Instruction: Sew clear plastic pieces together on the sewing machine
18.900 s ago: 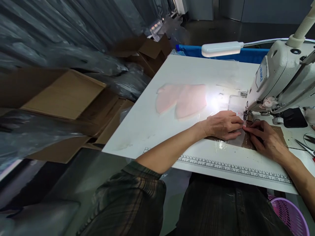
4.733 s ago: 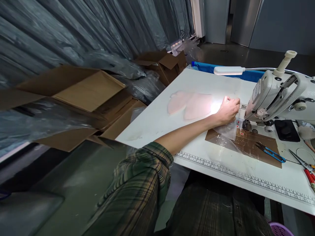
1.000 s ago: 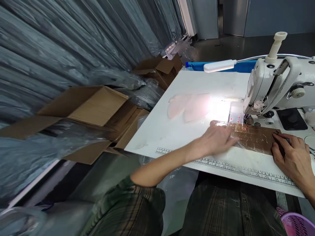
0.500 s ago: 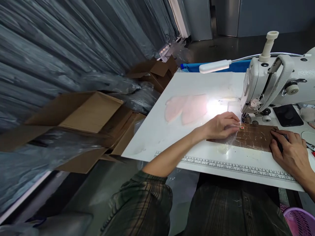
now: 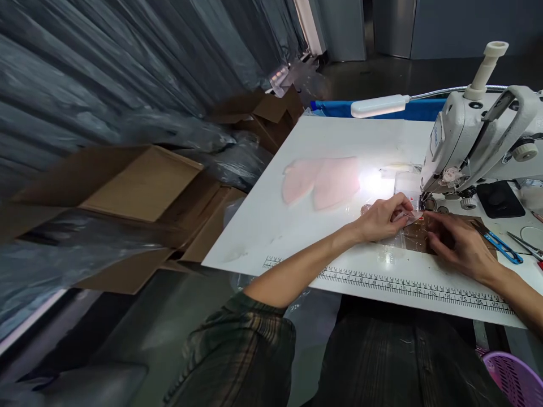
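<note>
My left hand (image 5: 386, 219) is closed in a pinch on a thin, clear plastic sheet (image 5: 409, 216), just left of the sewing machine's needle area (image 5: 423, 199). My right hand (image 5: 460, 243) is to its right, fingers curved and apart, fingertips close to the sheet's edge; whether they touch it I cannot tell. Beneath both hands is a brown plate (image 5: 416, 242) with loose thread bits on it. Blue thread snips (image 5: 504, 247) lie beyond my right hand, their tips on the plate's right end.
Pale pink cut pieces (image 5: 322, 182) lie left on the white table (image 5: 263, 226). A ruler strip (image 5: 382, 284) runs along the front edge. A lamp (image 5: 379, 105) hangs over the back. Scissors (image 5: 526, 244) and a black pad (image 5: 500, 199) are at right; an open carton (image 5: 139, 181) stands at left.
My right hand has left the snips and moved left toward the needle area. My left hand now lifts the plastic sheet's edge. The view has shifted slightly.
</note>
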The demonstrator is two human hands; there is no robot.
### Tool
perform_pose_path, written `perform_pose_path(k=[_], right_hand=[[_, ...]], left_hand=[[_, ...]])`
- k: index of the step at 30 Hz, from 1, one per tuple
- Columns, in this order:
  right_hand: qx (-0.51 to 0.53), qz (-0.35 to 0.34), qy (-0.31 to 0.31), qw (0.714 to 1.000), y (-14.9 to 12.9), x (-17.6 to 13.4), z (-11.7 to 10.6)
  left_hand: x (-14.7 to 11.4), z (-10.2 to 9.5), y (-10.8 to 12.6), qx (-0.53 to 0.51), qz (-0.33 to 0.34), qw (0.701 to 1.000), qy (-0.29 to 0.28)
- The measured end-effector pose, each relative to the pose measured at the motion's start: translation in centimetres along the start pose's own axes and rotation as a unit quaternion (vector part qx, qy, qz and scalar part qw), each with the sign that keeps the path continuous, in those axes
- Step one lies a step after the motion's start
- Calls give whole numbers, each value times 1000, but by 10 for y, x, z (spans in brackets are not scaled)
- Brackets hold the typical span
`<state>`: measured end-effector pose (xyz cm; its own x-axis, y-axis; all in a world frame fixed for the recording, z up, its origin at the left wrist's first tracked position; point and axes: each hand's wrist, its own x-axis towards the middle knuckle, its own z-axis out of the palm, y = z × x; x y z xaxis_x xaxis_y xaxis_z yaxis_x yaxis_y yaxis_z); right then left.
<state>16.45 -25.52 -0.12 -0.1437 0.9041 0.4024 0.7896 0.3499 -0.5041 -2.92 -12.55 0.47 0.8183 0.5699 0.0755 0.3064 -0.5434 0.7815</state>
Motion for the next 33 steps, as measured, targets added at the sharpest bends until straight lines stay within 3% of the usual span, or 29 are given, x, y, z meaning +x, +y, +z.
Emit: perform_pose_path(k=[5, 9, 25, 33], right_hand=[[70, 103, -52, 991, 2, 36, 9], [117, 168, -41, 978, -2, 40, 11], [18, 198, 8, 980, -4, 39, 24], [23, 275, 21, 961, -1, 34, 16]], left_hand=[[4, 6, -4, -131, -55, 990, 11], [4, 5, -5, -119, -77, 990, -2], [2, 1, 6, -85, -59, 995, -15], [4, -2, 3, -111, -33, 992, -44]])
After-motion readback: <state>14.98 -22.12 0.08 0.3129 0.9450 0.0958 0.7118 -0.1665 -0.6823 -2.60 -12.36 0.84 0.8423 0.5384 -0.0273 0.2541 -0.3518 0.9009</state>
